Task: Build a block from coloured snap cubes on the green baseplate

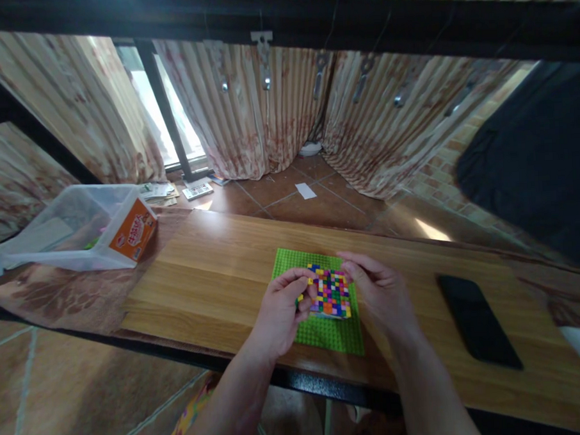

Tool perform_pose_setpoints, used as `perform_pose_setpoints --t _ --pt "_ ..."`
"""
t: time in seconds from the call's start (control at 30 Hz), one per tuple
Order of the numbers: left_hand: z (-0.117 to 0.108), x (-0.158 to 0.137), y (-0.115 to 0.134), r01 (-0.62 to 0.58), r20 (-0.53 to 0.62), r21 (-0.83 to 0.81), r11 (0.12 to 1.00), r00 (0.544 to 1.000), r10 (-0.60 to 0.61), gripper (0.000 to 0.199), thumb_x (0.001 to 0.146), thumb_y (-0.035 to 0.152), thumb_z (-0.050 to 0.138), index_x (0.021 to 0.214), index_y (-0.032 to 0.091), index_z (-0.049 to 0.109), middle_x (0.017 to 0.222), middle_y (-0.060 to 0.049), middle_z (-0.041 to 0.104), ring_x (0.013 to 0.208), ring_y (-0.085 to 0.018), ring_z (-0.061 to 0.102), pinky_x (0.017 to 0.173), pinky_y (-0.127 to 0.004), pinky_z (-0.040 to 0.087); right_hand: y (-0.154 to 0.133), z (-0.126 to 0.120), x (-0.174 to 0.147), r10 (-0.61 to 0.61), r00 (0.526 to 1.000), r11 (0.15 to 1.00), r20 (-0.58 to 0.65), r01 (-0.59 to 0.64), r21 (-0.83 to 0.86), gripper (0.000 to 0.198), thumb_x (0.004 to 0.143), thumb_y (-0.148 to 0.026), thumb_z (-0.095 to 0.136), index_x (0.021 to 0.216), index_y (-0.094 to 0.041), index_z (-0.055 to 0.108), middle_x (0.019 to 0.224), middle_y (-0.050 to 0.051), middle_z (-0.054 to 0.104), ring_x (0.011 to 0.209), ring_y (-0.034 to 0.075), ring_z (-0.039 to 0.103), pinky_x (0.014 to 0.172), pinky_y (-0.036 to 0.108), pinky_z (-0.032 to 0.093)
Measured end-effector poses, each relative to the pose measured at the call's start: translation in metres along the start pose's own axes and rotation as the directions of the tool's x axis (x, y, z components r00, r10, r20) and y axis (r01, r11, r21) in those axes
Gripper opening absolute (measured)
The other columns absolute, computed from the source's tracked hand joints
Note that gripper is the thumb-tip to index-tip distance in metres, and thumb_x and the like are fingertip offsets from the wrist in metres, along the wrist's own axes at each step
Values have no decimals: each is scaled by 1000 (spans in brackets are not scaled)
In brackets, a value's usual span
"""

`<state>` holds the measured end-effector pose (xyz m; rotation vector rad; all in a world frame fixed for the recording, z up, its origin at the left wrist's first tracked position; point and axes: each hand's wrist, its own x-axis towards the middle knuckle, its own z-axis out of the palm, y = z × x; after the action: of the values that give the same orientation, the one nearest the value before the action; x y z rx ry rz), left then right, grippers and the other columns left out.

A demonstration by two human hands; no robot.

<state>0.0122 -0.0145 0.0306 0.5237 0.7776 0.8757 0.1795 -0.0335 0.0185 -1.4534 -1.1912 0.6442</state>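
Observation:
A green studded baseplate (331,342) lies on the wooden board, and over its middle stands a block of many small multicoloured toy bricks (332,294). My left hand (283,314) is at the block's left side, closed, with a small yellow toy brick (311,281) pinched between thumb and forefinger. More yellow and green bricks (300,298) show inside its curled fingers. At the block's upper right corner, my right hand (380,294) has its thumb and forefinger together. Whatever lies between those fingertips is too small to make out.
On the right of the wooden board (215,272) lies a black phone (480,321). A clear plastic bin (80,255) with an orange label sits at the left. A dark bar (281,19) crosses overhead. Papers (305,190) lie on the tiled floor by the curtains.

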Motion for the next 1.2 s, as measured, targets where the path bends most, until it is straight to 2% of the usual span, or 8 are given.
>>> perform_pose_setpoints --t 0.13,0.33,0.5,0.63,0.7,0.77,0.9,1.2 --pt "-2 1 0 -36 -50 24 999 998 37 18 68 22 70 83 13 66 61 3 53 43 -2 34 38 -15 14 10 -5 4 -46 999 987 -5 44 -157 22 84 -40 60 89 -25 76 89 4 75 82 21 68 76 35 53" --pt "-3 2 0 -55 -77 51 997 995 59 20 67 23 70 83 12 65 61 2 54 43 -2 35 38 -15 14 20 -6 4 -9 1000 977 13 12 -212 25 84 -44 60 89 -23 73 81 3 75 74 21 69 69 33 52" --pt "-4 1 1 -53 -92 58 997 994 58 20 68 23 69 84 12 64 61 2 54 43 -2 34 38 -15 14 20 -2 5 -25 1000 965 -3 23 -262 24 86 -42 59 88 -23 73 89 4 76 85 23 69 81 37 50" --pt "-5 2 1 -58 -92 57 997 994 63 23 67 24 73 84 12 64 62 2 55 43 -2 35 38 -15 15 29 10 7 60 998 998 -31 -60 2 21 79 -41 67 85 -23 75 102 5 75 100 23 67 95 41 47" --pt "-6 2 1 -60 -91 57 997 994 65 24 66 25 74 84 12 64 63 2 55 44 -2 36 38 -15 16 34 17 7 177 984 971 -30 -169 167 22 73 -42 73 82 -22 76 102 6 76 99 23 68 94 41 48" --pt "-6 2 2 -60 -92 57 997 994 65 25 66 25 74 84 13 64 63 2 55 44 -2 36 38 -15 16 37 21 7 276 961 931 -15 -264 253 26 69 -43 77 82 -21 76 97 6 77 94 22 69 89 39 51" --pt "-6 2 2 -62 -98 53 997 993 67 24 66 24 74 85 12 64 62 2 55 44 -2 35 38 -14 17 39 24 5 337 941 904 -4 -323 279 30 64 -46 79 80 -21 77 86 6 77 81 21 70 78 37 54" --pt "-5 2 2 -64 -96 52 997 993 69 20 67 21 70 84 12 63 61 2 55 43 -2 35 37 -15 16 36 24 3 373 928 887 4 -358 291 27 63 -44 80 78 -21 77 78 4 76 71 18 67 70 32 52"
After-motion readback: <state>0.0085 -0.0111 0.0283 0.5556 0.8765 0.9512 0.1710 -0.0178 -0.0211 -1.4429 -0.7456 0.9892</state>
